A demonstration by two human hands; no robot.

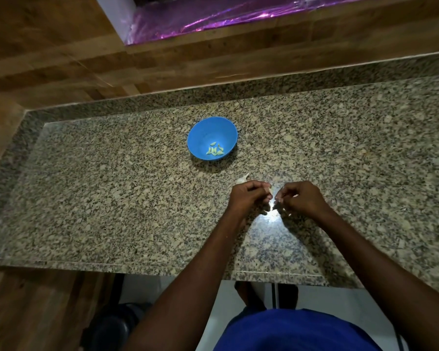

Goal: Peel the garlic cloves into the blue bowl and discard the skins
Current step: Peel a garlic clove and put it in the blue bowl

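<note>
Speckled grey-and-tan granite countertop (112, 188) runs beneath a wood-panelled wall (61, 59), where a strip of crinkled purple foil (238, 16) catches the light; a round blue plastic bowl (203, 130) stands near the middle of the counter, several pale peeled garlic cloves (215, 150) lying together at its bottom; nearer the person, both hands meet above a bright glare on the stone; the left hand (249, 196) has its fingers curled round a whitish garlic clove (271, 190), which peeks out at the fingertips; the right hand (299, 197) is bent toward it, fingertips pinching at something small that is too blurred to name; a whitish piece of garlic with a papery tip (241, 179) lies on the counter just beyond the left hand, well apart from the bowl; a blue shirt (297, 333) fills the lower edge.
</note>
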